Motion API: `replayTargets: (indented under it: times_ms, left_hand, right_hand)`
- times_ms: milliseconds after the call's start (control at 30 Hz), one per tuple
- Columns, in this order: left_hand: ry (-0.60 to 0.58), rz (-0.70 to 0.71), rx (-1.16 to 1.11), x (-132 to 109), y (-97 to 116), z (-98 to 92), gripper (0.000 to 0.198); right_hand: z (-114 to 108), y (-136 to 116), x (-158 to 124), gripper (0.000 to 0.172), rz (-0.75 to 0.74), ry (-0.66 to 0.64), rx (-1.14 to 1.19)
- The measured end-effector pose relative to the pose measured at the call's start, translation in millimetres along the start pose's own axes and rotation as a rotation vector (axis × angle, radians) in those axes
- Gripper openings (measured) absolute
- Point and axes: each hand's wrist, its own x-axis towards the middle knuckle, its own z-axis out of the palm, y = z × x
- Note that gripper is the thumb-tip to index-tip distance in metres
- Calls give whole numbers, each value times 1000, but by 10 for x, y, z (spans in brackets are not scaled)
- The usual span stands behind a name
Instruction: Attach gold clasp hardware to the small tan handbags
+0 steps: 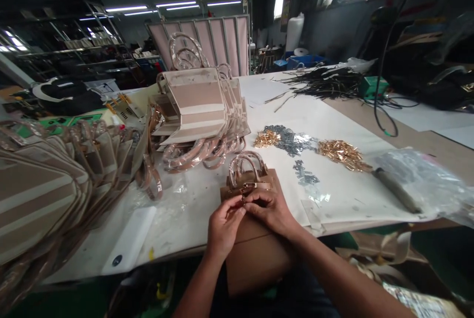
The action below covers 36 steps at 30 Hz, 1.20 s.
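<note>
A brown handbag (255, 249) leans against the table's front edge, its lower part hanging over my lap. Clear plastic film wraps its two upright handles (242, 162). My left hand (225, 224) is closed in a pinch at the front of the bag, just under its top strap. There my right hand (270, 207) meets it, also pinching, with thumb and fingers bent. A gold-coloured metal fitting (252, 185) shows on the strap above the fingers. Whatever small piece lies between the fingertips is too small and covered to make out.
Beige bag panels with wrapped handles (200, 96) stack behind the bag; more panels (40, 189) stand at left. Gold pieces (342, 154) and grey metal plates (292, 141) lie in piles. A dark rod (396, 192) and plastic bag (425, 175) are right, a white block (131, 239) left.
</note>
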Motion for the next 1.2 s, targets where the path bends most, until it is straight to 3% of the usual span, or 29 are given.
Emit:
replayTargets:
  times_ms: [200,433,700,867,1200]
  left_hand:
    - [16,127,20,-9,14,7,27]
    - [40,14,-66,3,64,17,25]
    - [61,70,-11,10,23,23,22]
    - [52,89,44,2,-9,17,18]
    - [26,146,105,-42,-1,24,14]
  right_hand:
    - [-3,44,-11,33,46,12,64]
    - [12,58,-26,34,77,4,60]
    - [82,57,-36,33,-58,88,-99]
    - [95,41,-48,29,-111,59,-157]
    - [69,5,-50,40,-150,46,-196]
